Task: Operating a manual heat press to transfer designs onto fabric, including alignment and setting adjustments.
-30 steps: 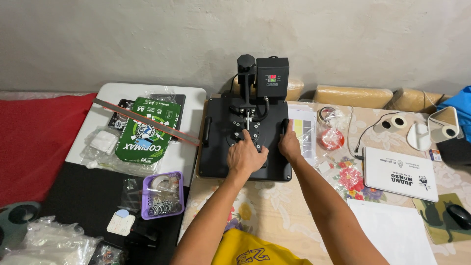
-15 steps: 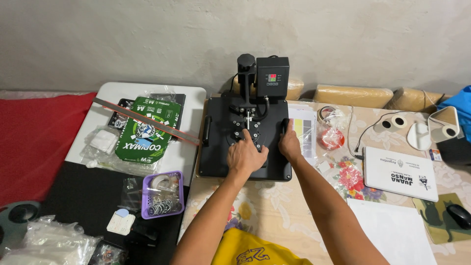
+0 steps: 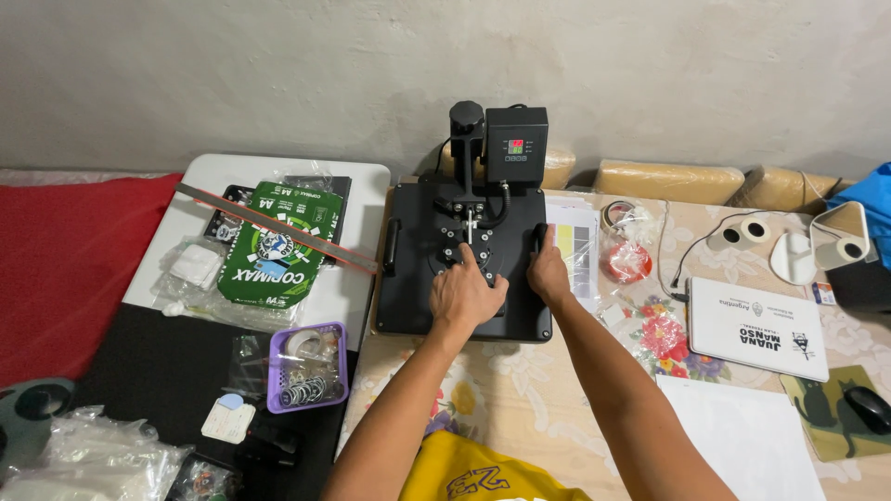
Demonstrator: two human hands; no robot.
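Left hand laid flat, palm down, fingers spread, on the black top plate of the heat press; grip wide, holding nothing. Right hand at the press's right edge, fingers curled about the black side handle there; grip narrow, closed on that handle. Both forearms reaching up from the bottom of the view over a floral tablecloth.

Heat press sitting at the middle of the tabletop, against the wall, plate lying flat and closed, control box with a small lit display standing at its back. A second side handle on the left edge, untouched.

Just right of the press, a printed sheet of paper, then a clear bag with something red inside and a roll of tape. Farther right, a white laptop, white tape rolls, a mouse on a cat-patterned pad.

Left of the press, a green paper packet crossed by a long ruler, and nearer, a purple basket of metal rings. Clear plastic bags at bottom left, red cloth at far left. Yellow garment at the bottom edge.
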